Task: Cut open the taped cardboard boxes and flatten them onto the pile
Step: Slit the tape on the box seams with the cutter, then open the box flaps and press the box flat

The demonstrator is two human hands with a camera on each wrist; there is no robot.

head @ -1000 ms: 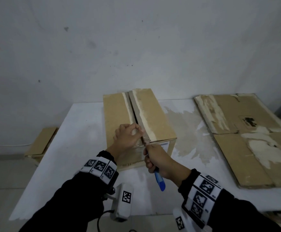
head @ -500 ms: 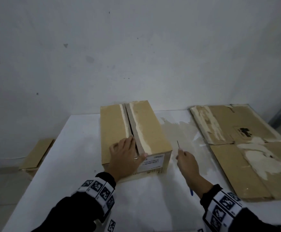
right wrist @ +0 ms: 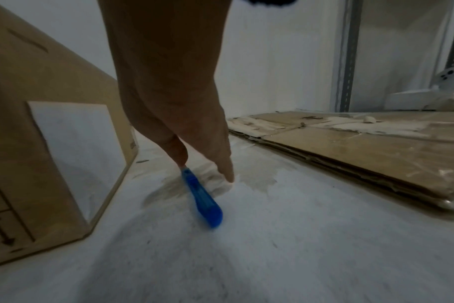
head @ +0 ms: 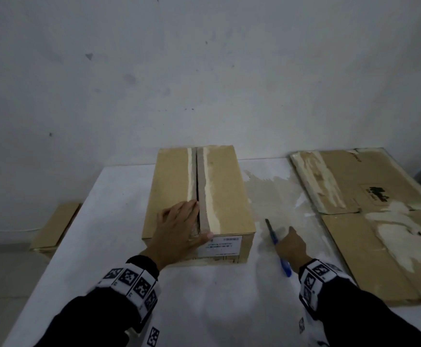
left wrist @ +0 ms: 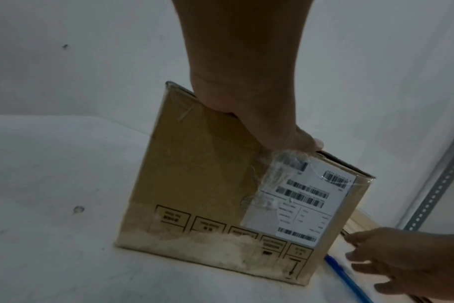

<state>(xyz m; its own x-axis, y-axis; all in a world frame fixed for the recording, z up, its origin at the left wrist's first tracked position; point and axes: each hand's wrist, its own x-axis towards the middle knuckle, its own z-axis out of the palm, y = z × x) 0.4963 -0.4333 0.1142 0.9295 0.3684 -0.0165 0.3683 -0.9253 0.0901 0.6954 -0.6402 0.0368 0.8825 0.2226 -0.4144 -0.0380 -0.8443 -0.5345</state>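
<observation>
A: Why is the box [head: 199, 196] pinned?

B: Judged: it's steadied by the left hand [head: 176, 232], laid flat w/ fingers straight by the top seam, which looks slit. The box sits mid-table [head: 119, 221].

A: And the knife [head: 278, 249]?

B: Being laid down beside the box; right hand [head: 292, 249] is over it, grip can't be told.

A: Counts?

B: 1 upright box, 1 knife, 1 flattened pile [head: 369, 221] at right, 1 more box [head: 56, 225] seen below at left.
</observation>
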